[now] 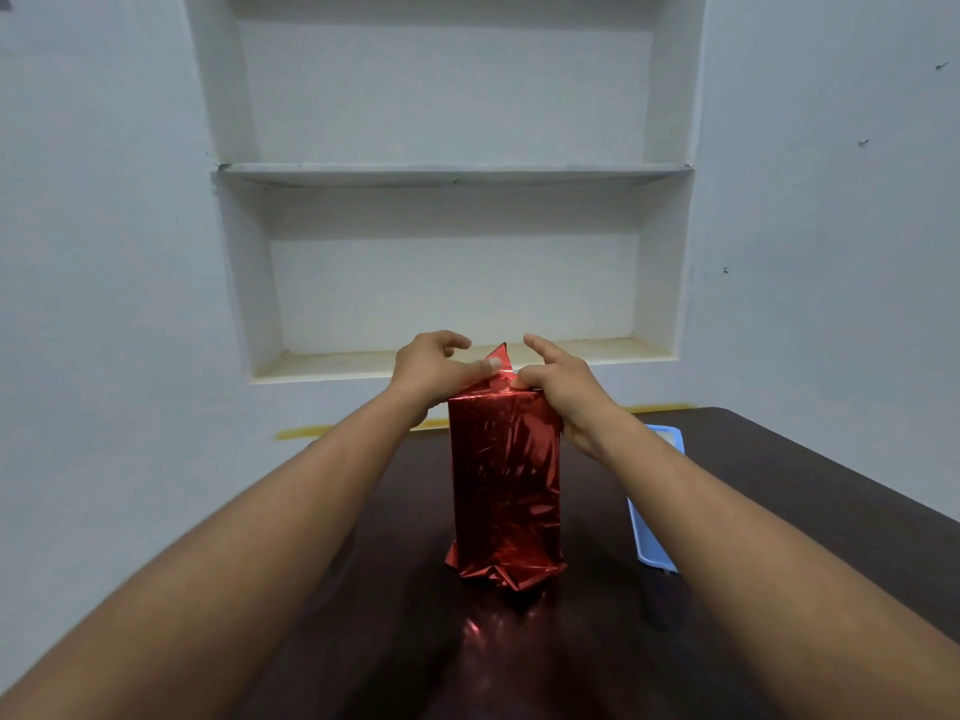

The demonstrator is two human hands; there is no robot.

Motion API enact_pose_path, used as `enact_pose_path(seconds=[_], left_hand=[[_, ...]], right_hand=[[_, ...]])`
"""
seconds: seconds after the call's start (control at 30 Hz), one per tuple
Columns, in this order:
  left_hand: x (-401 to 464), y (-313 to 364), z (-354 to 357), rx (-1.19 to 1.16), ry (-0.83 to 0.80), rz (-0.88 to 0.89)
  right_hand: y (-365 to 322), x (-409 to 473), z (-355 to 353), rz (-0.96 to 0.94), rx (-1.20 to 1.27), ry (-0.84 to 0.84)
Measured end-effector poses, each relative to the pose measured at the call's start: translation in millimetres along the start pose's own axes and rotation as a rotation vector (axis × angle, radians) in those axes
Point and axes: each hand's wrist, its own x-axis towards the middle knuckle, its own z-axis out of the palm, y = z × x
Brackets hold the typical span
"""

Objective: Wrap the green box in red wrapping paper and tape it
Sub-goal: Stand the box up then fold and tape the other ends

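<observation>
dark brown table | light blue tray flat on table, toward its right edge | white wall niche, two shelves beyond table's far edge

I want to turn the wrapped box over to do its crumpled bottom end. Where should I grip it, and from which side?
Probably grip the wrapped box by its two long upright side faces at mid height, coming in from left and right. It stands tall on the table, the sides look flat, and both ends are loose: the left hand and right hand hold top flaps, the bottom is crumpled.
</observation>
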Motion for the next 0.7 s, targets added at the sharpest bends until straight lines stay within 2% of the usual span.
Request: enact_pose_path(seconds=[0.07, 0.13, 0.2, 0.37, 0.7], left_hand=[[-5, -5, -1, -0.316, -0.057, -0.194], [-15, -4, -2, -0.487, -0.188, -0.298], [-21, -6, 1, -0.499, -0.232, -0.313], [-30, -1, 11, -0.583, -0.091, -0.399], [-43, 7, 16, -0.670, -0.035, -0.407]], right_hand=[[-2, 0, 2, -0.001, -0.004, -0.009], [-4, -2, 3, 0.005, -0.011, -0.003], [-5, -4, 3, 0.019, -0.011, 0.001], [-8, -9, 4, 0.055, -0.050, 0.027], [-20, -5, 12, 0.129, -0.011, 0.047]])
